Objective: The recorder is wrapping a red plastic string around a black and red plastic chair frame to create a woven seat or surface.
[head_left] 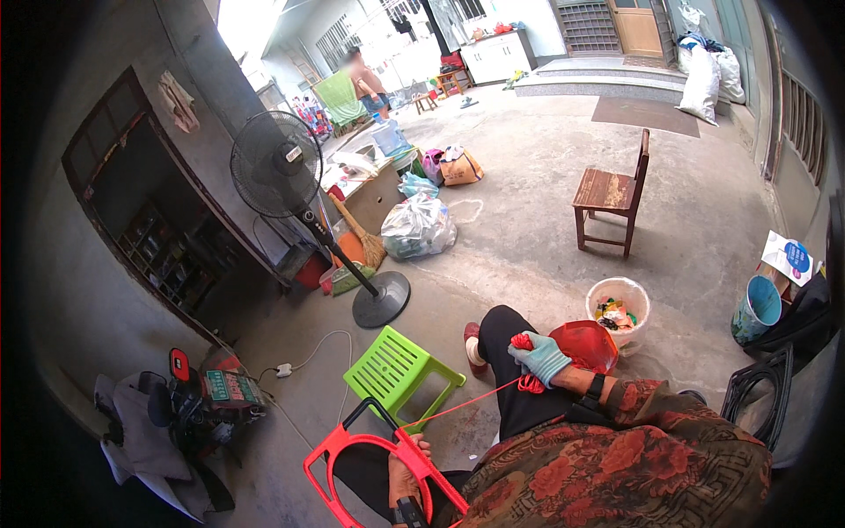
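Note:
My right hand (543, 359), in a pale blue-green glove, is closed around a bundle of red cord (523, 341) above my right thigh. More loops of the cord hang below the glove. One strand stretches from there down to the left, to a bright red plastic frame (319, 451) with a black bar at its top. At the frame's right side, my left hand (407, 469) is closed on its rim; some fingers are hidden. Just beyond the frame stands a light green plastic stool (393, 363). A red, shiny basin-like thing (591, 341) lies behind my right hand.
A white bucket (618, 294) with colourful scraps stands ahead on the right, a wooden chair (613, 193) farther off. A standing fan (380, 299), cables and a parked scooter (207, 396) are at left. Bags (419, 225) sit beyond the fan; another person (368, 84) is far back.

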The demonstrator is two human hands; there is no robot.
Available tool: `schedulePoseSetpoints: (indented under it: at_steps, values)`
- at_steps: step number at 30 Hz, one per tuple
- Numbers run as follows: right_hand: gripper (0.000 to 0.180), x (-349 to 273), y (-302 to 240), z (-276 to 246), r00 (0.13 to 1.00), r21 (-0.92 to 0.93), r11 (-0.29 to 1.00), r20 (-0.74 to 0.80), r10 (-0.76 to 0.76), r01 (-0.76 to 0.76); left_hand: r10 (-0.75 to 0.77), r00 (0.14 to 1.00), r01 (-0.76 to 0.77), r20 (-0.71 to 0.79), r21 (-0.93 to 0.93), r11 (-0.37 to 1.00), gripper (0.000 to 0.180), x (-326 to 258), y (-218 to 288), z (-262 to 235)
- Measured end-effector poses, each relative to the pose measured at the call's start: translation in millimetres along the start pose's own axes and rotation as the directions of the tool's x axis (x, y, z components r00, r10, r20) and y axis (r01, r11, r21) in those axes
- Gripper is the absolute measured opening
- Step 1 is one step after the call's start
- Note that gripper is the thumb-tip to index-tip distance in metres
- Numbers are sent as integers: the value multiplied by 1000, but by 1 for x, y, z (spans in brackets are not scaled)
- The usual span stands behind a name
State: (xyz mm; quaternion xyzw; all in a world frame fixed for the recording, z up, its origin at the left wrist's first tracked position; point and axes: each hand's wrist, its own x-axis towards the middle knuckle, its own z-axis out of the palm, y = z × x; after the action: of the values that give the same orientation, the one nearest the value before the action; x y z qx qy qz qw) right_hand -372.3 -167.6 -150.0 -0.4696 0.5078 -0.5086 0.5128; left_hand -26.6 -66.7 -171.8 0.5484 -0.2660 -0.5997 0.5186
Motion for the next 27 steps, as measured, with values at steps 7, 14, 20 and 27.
schedulePoseSetpoints:
  at_steps: [7,14,20,27]
  values:
    - [18,0,5,-3,995,63,993,-8,99,-98,18,996,-58,-90,-463,885,21,3,4,-5]
    - [23,31,6,-13,973,521,832,213,91,-192,152,988,-139,-40,-674,726,46,-5,25,11]
    - [29,77,7,-54,983,728,670,30,178,-144,108,993,-109,-46,-702,703,31,-8,23,15]
    - [31,67,19,-70,985,742,650,81,155,-163,98,991,-32,87,-562,826,19,-18,26,18]
